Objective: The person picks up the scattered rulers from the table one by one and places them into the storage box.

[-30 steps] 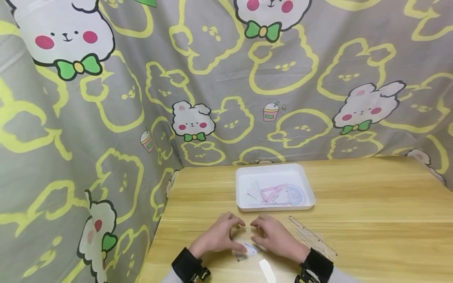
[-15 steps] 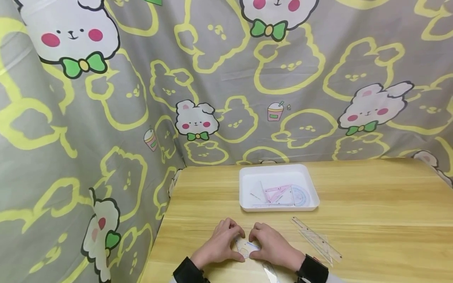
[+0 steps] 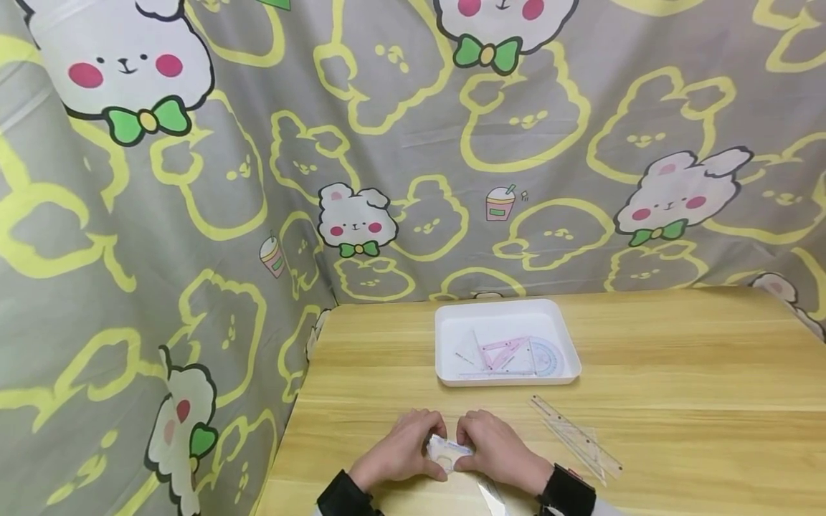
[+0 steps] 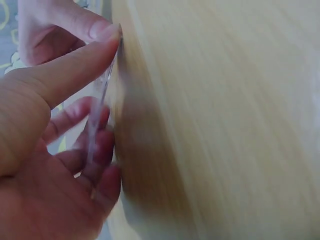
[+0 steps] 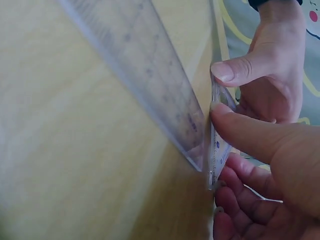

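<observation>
No lettering is legible on the small clear ruler piece (image 3: 447, 451), only fine scale marks. Left hand (image 3: 400, 450) and right hand (image 3: 497, 451) both pinch it, thumbs against curled fingers, at the wooden table's (image 3: 677, 401) near edge

White tray (image 3: 445, 337) of rulers (image 3: 516, 356); clear rulers (image 3: 576, 437) beside it.

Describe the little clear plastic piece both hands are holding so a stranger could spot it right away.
On the wooden table, look at the near edge, in front of the white tray. There the left hand and right hand pinch a small clear ruler piece between them. Unlike the long clear rulers lying loose to its right, it is short, blue-marked and lifted on edge.
</observation>
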The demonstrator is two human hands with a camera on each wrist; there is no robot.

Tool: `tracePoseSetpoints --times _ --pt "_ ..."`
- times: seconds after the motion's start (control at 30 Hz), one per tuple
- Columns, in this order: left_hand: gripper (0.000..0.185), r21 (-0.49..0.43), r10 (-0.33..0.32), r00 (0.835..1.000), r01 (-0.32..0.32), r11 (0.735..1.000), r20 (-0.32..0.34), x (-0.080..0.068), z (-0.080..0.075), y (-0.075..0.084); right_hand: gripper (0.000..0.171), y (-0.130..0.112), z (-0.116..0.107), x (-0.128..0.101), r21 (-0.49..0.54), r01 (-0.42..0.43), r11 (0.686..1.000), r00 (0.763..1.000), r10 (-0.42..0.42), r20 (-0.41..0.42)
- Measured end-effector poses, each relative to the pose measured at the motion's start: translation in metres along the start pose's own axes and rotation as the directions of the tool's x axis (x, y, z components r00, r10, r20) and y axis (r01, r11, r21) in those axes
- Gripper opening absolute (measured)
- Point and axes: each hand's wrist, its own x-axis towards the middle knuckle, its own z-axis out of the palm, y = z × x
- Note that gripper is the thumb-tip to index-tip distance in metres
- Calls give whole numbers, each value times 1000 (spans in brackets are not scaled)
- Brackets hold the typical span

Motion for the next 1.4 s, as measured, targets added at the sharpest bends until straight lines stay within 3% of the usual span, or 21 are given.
tracePoseSetpoints --times 0.07,0.17,0.43,0.63,0.73,1.03,1.3,1.4 --pt "36 -118 10 1000 -11 993 -10 1 0 -2 33 1 -1 1 49 4 999 1000 -4 -3" --pt "21 -271 4 999 -13 962 -35 2 -1 -4 31 2 -3 1 96 18 995 1000 -17 -10" --pt "16 -386 -47 998 32 922 -29 6 -7 -2 26 4 -9 0 128 15 992 1000 -13 -17" --pt "23 -556 -148 986 80 827 -78 18 -20 0 18 8 -22 4 274 -29 961 999 33 -8" --pt "27 -586 -178 975 68 807 -131 29 -32 1 13 9 -34 11 302 -55 952 997 67 -28" --pt "32 -505 -178 936 0 863 -304 80 -63 -1 10 25 -66 45 218 -49 975 978 90 -186" --pt "27 -405 -166 923 13 914 -346 117 -78 -12 9 49 -73 69 278 -124 953 957 189 -221" --pt "24 -359 -171 922 38 932 -347 129 -78 -16 10 60 -74 74 242 -109 964 959 167 -230"
